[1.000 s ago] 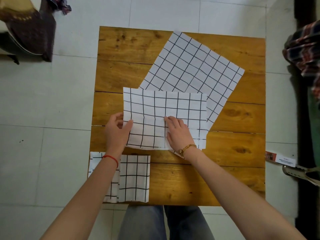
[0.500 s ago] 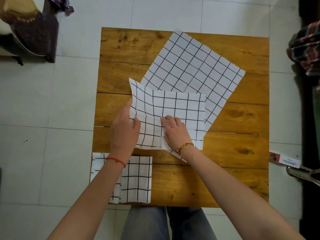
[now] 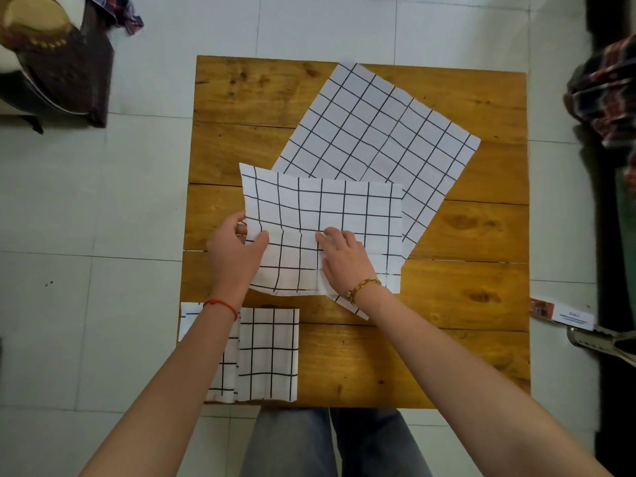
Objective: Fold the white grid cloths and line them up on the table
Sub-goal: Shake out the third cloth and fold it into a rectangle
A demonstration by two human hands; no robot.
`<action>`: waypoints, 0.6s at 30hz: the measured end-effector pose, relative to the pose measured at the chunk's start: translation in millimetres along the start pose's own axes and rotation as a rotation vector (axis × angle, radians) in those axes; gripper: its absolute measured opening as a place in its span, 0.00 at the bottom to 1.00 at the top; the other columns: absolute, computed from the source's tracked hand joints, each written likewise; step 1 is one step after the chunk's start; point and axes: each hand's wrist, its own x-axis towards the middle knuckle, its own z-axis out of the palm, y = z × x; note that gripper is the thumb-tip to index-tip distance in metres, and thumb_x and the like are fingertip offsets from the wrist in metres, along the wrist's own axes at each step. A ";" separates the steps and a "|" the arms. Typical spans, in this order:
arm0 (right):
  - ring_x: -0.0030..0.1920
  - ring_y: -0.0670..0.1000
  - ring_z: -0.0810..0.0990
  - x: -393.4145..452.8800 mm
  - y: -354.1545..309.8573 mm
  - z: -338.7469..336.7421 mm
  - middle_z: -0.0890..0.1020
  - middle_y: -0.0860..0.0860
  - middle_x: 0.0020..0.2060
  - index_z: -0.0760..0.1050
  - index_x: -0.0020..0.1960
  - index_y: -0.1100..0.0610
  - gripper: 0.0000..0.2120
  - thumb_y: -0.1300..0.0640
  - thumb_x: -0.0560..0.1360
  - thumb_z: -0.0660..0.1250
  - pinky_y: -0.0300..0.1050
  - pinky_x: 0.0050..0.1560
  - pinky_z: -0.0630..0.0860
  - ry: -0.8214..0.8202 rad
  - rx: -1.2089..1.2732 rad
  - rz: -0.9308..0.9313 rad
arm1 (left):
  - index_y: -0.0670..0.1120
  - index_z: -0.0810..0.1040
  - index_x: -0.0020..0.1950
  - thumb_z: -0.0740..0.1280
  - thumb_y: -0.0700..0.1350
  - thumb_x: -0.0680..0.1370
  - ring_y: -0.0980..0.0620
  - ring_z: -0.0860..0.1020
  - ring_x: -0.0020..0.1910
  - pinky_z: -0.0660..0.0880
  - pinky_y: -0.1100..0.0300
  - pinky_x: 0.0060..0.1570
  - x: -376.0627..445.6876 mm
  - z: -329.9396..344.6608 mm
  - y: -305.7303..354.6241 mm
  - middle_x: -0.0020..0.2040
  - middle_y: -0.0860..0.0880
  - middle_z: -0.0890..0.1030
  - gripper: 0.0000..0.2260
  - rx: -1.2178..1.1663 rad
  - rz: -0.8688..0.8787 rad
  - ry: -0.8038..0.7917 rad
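Since 0.5 s ago left edge of half-folded cloth [image 3: 320, 215] dropped back flatter on tabletop [image 3: 464, 304], overlapping open cloth [image 3: 375, 129]; folded cloth [image 3: 268, 352] near-left corner; left hand [image 3: 234, 256] grip pinches its left edge; right hand [image 3: 344, 263] flat, pressing its middle.

White fabric crossed by a black grid is seen on the half-folded cloth [image 3: 327, 215], the flat cloth [image 3: 375, 132] and the folded cloth [image 3: 268, 356]. The table [image 3: 464, 304] is coloured honey-brown with darker knots. A red thread [image 3: 222, 305] and a gold bracelet [image 3: 363, 286] are worn at the wrists.
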 end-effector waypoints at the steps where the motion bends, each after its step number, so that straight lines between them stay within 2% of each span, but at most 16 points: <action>1: 0.65 0.57 0.66 0.0 0.2 -0.2 0.66 0.54 0.68 0.63 0.72 0.56 0.25 0.60 0.76 0.60 0.52 0.62 0.70 0.001 -0.002 -0.001 | 0.43 0.73 0.68 0.69 0.46 0.76 0.53 0.74 0.45 0.69 0.70 0.38 -0.2 -0.4 -0.7 0.50 0.46 0.78 0.21 -0.008 0.000 -0.006; 3: 0.65 0.57 0.66 0.2 0.7 -0.5 0.66 0.54 0.68 0.63 0.72 0.56 0.24 0.60 0.76 0.60 0.51 0.62 0.70 0.007 0.001 -0.001 | 0.43 0.75 0.66 0.69 0.47 0.77 0.52 0.75 0.47 0.69 0.70 0.39 -0.5 -0.7 -1.7 0.52 0.46 0.78 0.18 -0.029 -0.001 -0.008; 8: 0.65 0.57 0.66 0.7 2.4 -0.7 0.66 0.54 0.68 0.63 0.71 0.56 0.23 0.59 0.76 0.60 0.51 0.61 0.70 0.018 0.011 -0.002 | 0.42 0.80 0.56 0.68 0.50 0.77 0.55 0.73 0.38 0.65 0.70 0.33 1.4 1.0 -5.5 0.48 0.43 0.81 0.13 -0.004 0.021 -0.002; 11: 0.65 0.57 0.66 1.5 4.8 0.1 0.66 0.53 0.69 0.62 0.72 0.56 0.24 0.60 0.76 0.60 0.51 0.61 0.69 0.030 0.015 -0.001 | 0.43 0.80 0.53 0.68 0.48 0.77 0.59 0.73 0.35 0.67 0.69 0.34 -1.8 0.4 -1.7 0.43 0.48 0.80 0.10 -0.029 0.038 -0.005; 14: 0.65 0.56 0.66 2.0 6.2 1.0 0.66 0.53 0.69 0.61 0.73 0.56 0.24 0.60 0.77 0.59 0.50 0.62 0.69 0.038 0.018 -0.003 | 0.47 0.79 0.48 0.69 0.48 0.77 0.59 0.73 0.33 0.71 0.66 0.35 -4.8 0.3 5.4 0.37 0.52 0.78 0.05 -0.082 0.092 -0.035; 16: 0.64 0.56 0.66 2.5 7.5 1.7 0.66 0.52 0.69 0.61 0.73 0.57 0.24 0.60 0.77 0.59 0.51 0.62 0.70 0.048 0.020 -0.010 | 0.50 0.77 0.46 0.69 0.48 0.76 0.60 0.75 0.33 0.72 0.70 0.33 -8.7 2.4 11.6 0.37 0.56 0.77 0.03 -0.101 0.140 -0.082; 18: 0.64 0.56 0.66 2.8 9.8 2.9 0.66 0.52 0.69 0.61 0.73 0.57 0.24 0.61 0.77 0.59 0.50 0.62 0.70 0.057 0.027 -0.021 | 0.52 0.76 0.46 0.70 0.48 0.76 0.67 0.76 0.38 0.71 0.74 0.33 -15.0 7.1 19.0 0.40 0.59 0.77 0.03 -0.103 0.206 -0.124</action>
